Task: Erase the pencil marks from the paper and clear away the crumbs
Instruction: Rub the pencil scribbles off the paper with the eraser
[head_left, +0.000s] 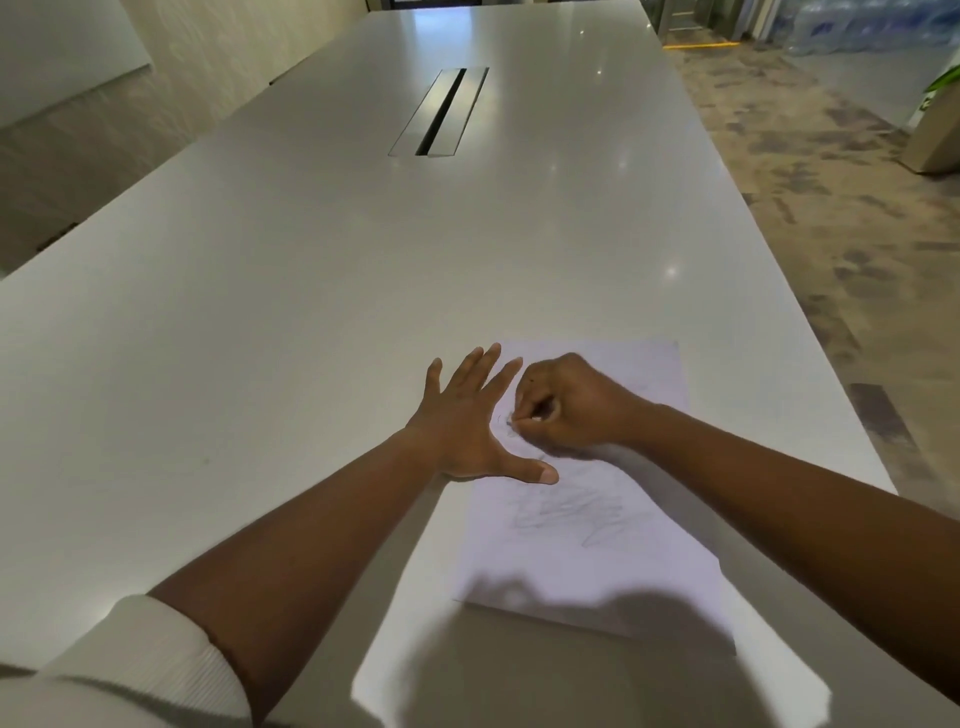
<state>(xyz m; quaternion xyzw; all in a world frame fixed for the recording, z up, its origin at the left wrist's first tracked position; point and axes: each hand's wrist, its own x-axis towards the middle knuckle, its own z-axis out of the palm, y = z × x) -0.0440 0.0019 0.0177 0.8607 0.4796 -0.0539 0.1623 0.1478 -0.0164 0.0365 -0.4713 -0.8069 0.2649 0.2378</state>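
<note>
Paper (597, 551) is lying flat on the pale grey worktop (260, 312), near its right edge and close to the person, with its far corners pointing away up the long surface. Both hands are resting on the far half of the sheet. The left hand (470, 421) is lying palm down with its fingers spread wide and straight; the thumb (540, 472) is pressing on the paper's left part while the fingers are reaching over the sheet's far left corner, so that the palm is straddling the left edge. The right hand (563, 405) is sitting just beside it, almost touching the left fingers, curled tightly with fingertips and thumb pinching something small down against the sheet; the thing pinched is too hidden to name. Faint pencil marks (566, 512) are showing as a grey scribble on the middle of the paper, nearer the person than both hands, and a few darker strokes are lying right at the right fingertips. A pale ribbed sleeve (150, 654) is pushed up on the left forearm. Further up the worktop a dark slotted cable hatch (441, 111) is sitting at the centre, well apart from the paper.
</note>
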